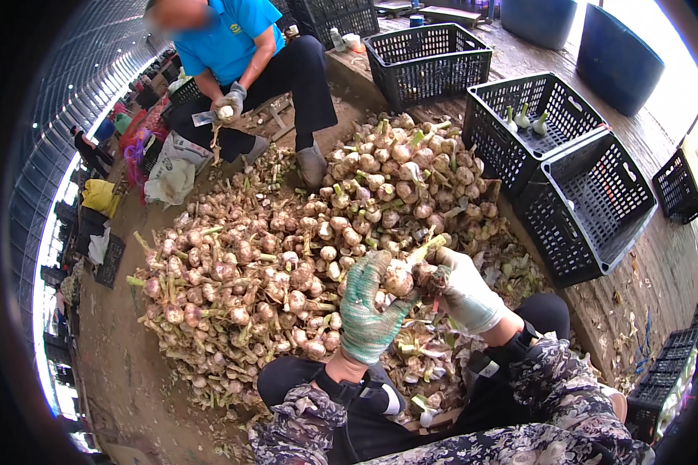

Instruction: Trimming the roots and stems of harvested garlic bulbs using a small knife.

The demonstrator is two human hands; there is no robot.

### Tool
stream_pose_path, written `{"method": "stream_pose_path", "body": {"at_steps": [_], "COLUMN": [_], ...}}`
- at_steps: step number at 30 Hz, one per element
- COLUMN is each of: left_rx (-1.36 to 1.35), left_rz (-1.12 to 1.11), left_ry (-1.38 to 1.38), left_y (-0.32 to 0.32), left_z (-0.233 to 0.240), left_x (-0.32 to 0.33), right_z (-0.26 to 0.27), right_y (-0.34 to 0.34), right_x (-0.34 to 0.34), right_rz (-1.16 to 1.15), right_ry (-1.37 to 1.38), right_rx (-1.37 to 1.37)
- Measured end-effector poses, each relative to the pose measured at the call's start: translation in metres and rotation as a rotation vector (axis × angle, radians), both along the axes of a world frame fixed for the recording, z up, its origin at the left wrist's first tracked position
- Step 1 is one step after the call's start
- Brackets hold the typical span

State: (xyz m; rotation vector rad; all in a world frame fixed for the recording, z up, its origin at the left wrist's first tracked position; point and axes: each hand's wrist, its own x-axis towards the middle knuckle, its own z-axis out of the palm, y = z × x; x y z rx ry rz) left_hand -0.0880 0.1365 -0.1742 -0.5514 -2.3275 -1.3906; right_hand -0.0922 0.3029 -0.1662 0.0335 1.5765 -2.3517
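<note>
My left hand (367, 314), in a green-and-white work glove, holds a garlic bulb (398, 278) between thumb and fingers. A cut green stem (428, 249) slants up from near the bulb towards my right hand. In a pale glove, my right hand (470, 292) grips a dark brown object (432, 278) against the bulb's right side; whether it is a root clump or part of a tool is unclear. Below both hands lie loose garlic skins and trimmings (421, 349). A large heap of untrimmed garlic (238, 273) spreads in front and to the left.
Opposite, a person (227, 46) sits holding a white bulb (225, 113) and a flat blade (203, 118). Black plastic crates stand at right: one (535, 148) holds three trimmed bulbs (522, 118), another (587, 203) is tilted. Blue tubs (618, 61) stand behind.
</note>
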Motion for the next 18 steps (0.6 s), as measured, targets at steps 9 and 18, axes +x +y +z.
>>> {"method": "stream_pose_path", "body": {"at_steps": [9, 18], "left_rx": [-0.057, 0.94], "left_rz": [-0.003, -0.207], "left_ry": [0.043, -0.799], "left_y": [0.001, -0.004], "left_z": [-0.004, -0.002], "left_x": [-0.007, -0.011], "right_z": [0.007, -0.015], "right_y": [0.009, 0.007], "right_x": [-0.012, -0.01], "right_rz": [0.065, 0.014], "right_ry": [-0.042, 0.307], "right_rx": [0.032, 0.145]}}
